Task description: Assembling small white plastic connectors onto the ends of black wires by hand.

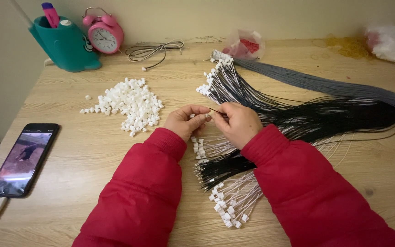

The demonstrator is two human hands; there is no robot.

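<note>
My left hand [186,121] pinches a small white plastic connector [205,117] between thumb and fingers. My right hand [238,122] pinches a thin black wire [216,110] whose end points into that connector. Both arms wear red padded sleeves. A heap of loose white connectors [131,104] lies to the left of my hands. Under and behind my hands spreads a bundle of black and white wires [298,119], many tipped with white connectors [227,210].
A phone [24,159] with a lit screen and a cable lies at the front left. At the back stand a teal holder [65,43], a pink alarm clock [105,33] and a coiled cable [154,49]. Plastic bags [392,40] and a grey wire bundle [325,84] lie back right.
</note>
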